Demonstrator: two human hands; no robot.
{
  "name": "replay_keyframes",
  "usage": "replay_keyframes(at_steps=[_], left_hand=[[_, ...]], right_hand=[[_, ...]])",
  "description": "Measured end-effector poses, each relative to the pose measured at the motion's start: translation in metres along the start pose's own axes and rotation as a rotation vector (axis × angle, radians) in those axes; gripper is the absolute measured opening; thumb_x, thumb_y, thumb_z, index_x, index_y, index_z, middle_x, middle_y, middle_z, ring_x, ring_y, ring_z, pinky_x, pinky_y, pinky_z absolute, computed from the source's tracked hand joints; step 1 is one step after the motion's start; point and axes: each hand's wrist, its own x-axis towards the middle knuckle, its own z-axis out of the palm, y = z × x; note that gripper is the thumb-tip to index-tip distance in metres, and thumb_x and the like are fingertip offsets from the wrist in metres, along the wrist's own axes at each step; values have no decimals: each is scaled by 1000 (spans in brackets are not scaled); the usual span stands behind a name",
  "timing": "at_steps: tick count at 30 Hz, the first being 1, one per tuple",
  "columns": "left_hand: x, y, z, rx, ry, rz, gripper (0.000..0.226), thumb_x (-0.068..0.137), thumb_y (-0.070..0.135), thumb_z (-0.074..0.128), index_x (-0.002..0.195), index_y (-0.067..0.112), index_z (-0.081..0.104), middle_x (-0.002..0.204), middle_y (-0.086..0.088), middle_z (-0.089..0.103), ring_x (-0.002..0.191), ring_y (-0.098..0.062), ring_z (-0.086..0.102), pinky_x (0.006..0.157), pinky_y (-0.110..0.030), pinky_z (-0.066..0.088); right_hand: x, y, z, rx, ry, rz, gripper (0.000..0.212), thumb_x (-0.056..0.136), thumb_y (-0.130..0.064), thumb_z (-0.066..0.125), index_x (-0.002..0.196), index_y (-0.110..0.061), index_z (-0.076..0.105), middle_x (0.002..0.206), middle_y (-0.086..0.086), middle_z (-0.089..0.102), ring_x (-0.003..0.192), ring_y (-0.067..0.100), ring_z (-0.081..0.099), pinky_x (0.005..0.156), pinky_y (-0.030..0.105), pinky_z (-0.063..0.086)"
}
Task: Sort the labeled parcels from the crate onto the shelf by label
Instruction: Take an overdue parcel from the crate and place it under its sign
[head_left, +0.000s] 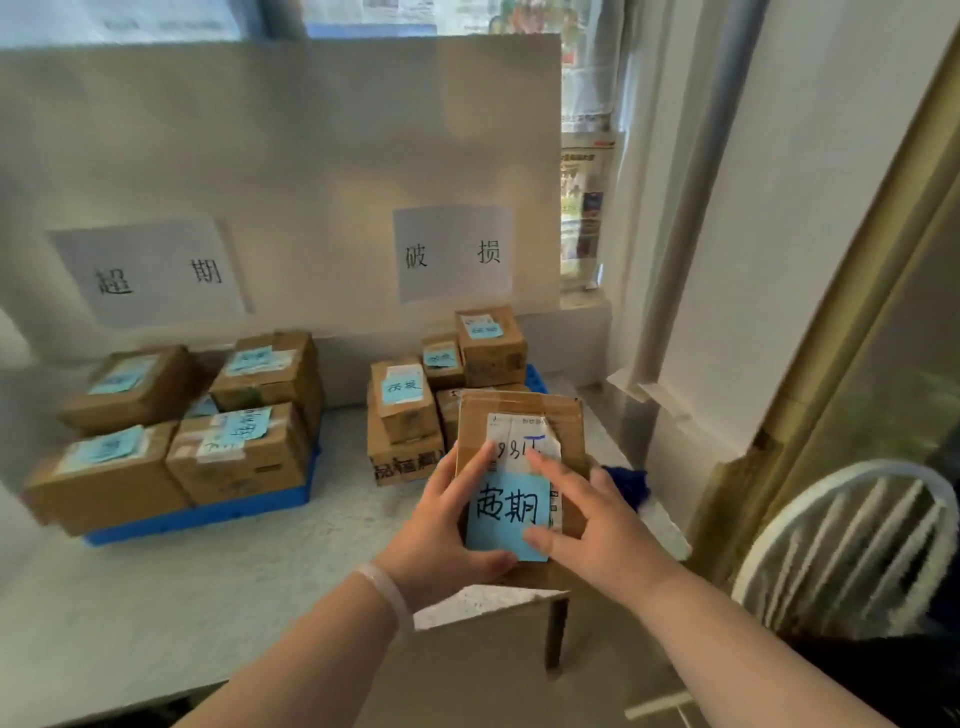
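- While both hands are on it, the parcel (519, 410) is held up above the desk (156, 597), in front of the right-hand stack, with its labelled face towards the camera.
- A blue label (506, 512) with handwritten characters covers the lower part of that face; a white printed slip (524, 436) sits above it.
- Left hand (447, 519): clamped on the parcel's left edge, fingers up along the side and thumb under the label's lower edge. A pale band (387, 592) circles the wrist.
- Right hand (597, 525): laid on the parcel's face and right side, fingers fairly straight and spread, thumb pressing the label's lower right corner.
- Right stack of boxes (405, 400): just behind the parcel, each with a blue label, below the right paper sign (452, 252).
- Left stack of boxes (234, 457): well apart, on a blue tray (208, 514), below the left paper sign (150, 270).
- Both signs are fixed to a white board (285, 130) standing at the back of the desk.
- A brown carton (467, 665) lies below the hands; its contents cannot be seen.
- A white fan guard (852, 545) stands at the far right.
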Motion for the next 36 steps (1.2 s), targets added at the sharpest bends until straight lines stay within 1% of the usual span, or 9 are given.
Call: replay_keyframes(at_steps=[3,7,10,15,19,24,28,31,36], left_hand=[[-20,-28,-48,-33,57,-42,109,62,43,82,143,67,12,150,33,1,140,-10,29,100,-35,52],[-47,-62,-99,-74,122,-86,109,70,25,85,142,64,14,142,41,3,137,-7,30,99,-31,52],[-66,-84,-133,-114,159,-154,108,61,39,83,139,69,15,141,43,1,136,-10,31,96,-34,54],[-83,-119,-176,-116,218,-263,107,62,40,84,134,74,12,151,29,-2,138,-14,29,102,-34,50],[-75,-143,-200,-115,246,-312,106,73,25,85,137,65,10,151,23,0,136,-13,29,102,-24,48],[-51,-171,-236,-68,258,-404,107,77,22,82,143,58,5,139,22,1,127,-5,24,79,-4,47],[-36,-189,-274,-55,260,-496,110,75,27,83,143,61,4,153,19,-4,133,-7,23,98,-16,46],[-26,-200,-304,-8,258,-555,112,75,30,83,148,58,2,160,13,-9,146,-16,14,112,-27,36],[-23,-231,-351,36,263,-590,109,77,31,82,144,63,2,161,12,-7,148,-20,13,116,-34,32]], right_hand=[[29,-33,46,10,-30,-53,78,85,-35,75,124,-77,23,138,-19,22,124,3,43,97,25,52],[56,-67,99,-11,-103,-95,79,87,-36,72,130,-73,17,137,-23,18,126,3,36,97,22,50],[76,-88,135,-22,-168,-109,77,88,-40,70,136,-71,17,140,-18,25,125,4,37,98,23,47],[117,-113,188,-31,-250,-132,72,89,-48,65,123,-84,12,134,-13,36,124,6,42,102,35,50],[153,-118,215,-54,-293,-124,74,88,-50,65,117,-87,8,128,-13,38,118,7,47,93,31,55],[207,-124,246,4,-364,-105,72,88,-49,66,122,-83,12,126,-12,37,117,10,48,89,32,57],[250,-138,269,17,-434,-104,71,89,-47,66,134,-72,18,131,-11,36,119,11,48,89,30,57],[283,-155,285,41,-467,-121,71,91,-40,66,142,-62,23,137,-8,33,120,10,47,91,28,56],[318,-182,324,80,-484,-94,74,89,-36,70,143,-60,25,135,-6,34,118,11,50,93,32,56]])
